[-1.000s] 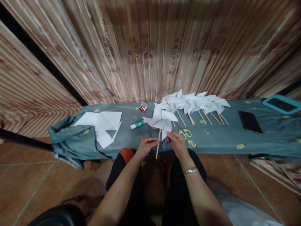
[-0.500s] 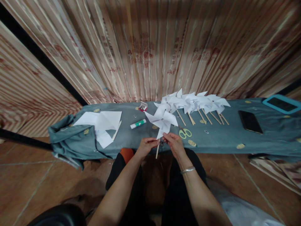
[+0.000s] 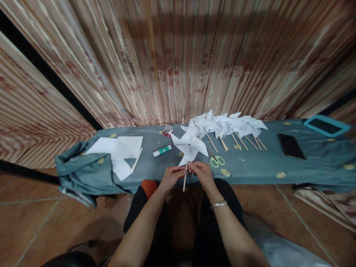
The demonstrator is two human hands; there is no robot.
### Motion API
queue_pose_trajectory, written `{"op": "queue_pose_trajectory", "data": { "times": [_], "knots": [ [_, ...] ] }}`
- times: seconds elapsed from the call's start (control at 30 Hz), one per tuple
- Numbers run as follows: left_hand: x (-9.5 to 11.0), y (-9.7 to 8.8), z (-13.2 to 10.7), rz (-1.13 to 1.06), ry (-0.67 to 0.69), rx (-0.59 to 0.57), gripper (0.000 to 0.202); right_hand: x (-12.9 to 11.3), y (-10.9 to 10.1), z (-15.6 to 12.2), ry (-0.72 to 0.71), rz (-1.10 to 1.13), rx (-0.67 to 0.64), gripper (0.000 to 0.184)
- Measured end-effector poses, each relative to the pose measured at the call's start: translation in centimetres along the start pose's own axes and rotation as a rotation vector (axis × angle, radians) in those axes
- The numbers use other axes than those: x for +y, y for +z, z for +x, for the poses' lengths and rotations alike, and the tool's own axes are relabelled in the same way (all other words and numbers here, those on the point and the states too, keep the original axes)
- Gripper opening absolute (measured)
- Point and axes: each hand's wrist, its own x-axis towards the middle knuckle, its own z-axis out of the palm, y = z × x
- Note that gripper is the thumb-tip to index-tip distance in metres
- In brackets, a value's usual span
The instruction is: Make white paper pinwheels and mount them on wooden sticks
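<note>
A white paper pinwheel [image 3: 196, 146] with a pin at its centre is held upright near the table's front edge, its wooden stick [image 3: 184, 182] pointing down toward me. My left hand [image 3: 172, 178] is closed, fingertips pinching the stick from the left. From the right, my right hand [image 3: 202, 173] is closed too, its thumb and fingers at the upper stick just under the blades. Its exact fingertip contact is partly hidden. Beyond the held one, several finished-looking pinwheels [image 3: 222, 126] lie in an overlapping row with sticks toward me.
On the blue-green tablecloth [image 3: 256, 167] lie green-handled scissors [image 3: 217, 161], a glue stick [image 3: 162, 150], a small red box of pins [image 3: 167, 131], white paper sheets [image 3: 128, 144] and a white pen-like stick [image 3: 137, 159]. A black phone [image 3: 290, 146] and blue-framed tablet [image 3: 326, 125] are at right.
My right hand has shifted slightly left and closer to the stick. The pinwheel's blades have turned a little, the lowest tip now pointing more to the left. The camera view has shifted slightly.
</note>
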Motion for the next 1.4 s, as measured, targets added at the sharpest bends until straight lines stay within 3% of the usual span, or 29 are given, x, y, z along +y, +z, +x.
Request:
{"op": "queue_pose_trajectory", "data": {
  "times": [0.23, 0.37, 0.67, 0.83, 1.0, 1.2, 1.4],
  "knots": [
    [0.1, -0.3, 0.1, -0.068, 0.029, 0.087, 0.038, 0.9, -0.1, -1.0, -0.088, -0.262, -0.109, 0.042],
    [0.4, -0.4, 0.2, -0.100, 0.046, 0.161, 0.042, 1.3, 0.3, -2.1, -0.141, -0.427, -0.146, 0.031],
    [0.3, 0.1, 0.2, -0.256, 0.017, 0.164, 0.043, 1.5, 1.0, -2.3, -0.130, -0.336, -0.085, 0.033],
    [-0.2, 0.2, 0.5, -0.221, 0.023, 0.166, 0.041, -0.1, -0.2, -0.6, -0.184, -0.503, -0.005, 0.042],
    [-0.6, 0.2, 0.9, -0.185, 0.008, 0.174, 0.037, -2.9, -1.5, 2.8, -0.242, -0.946, 0.066, 0.047],
    [-0.9, 0.5, 1.0, -0.132, 0.036, 0.172, 0.030, -4.2, -2.1, 6.5, -0.173, -1.154, 0.062, 0.039],
    [-1.2, 0.8, 1.1, -0.121, 0.048, 0.166, 0.026, -3.8, -2.2, 8.0, -0.048, -1.358, 0.048, 0.035]
  ]
}}
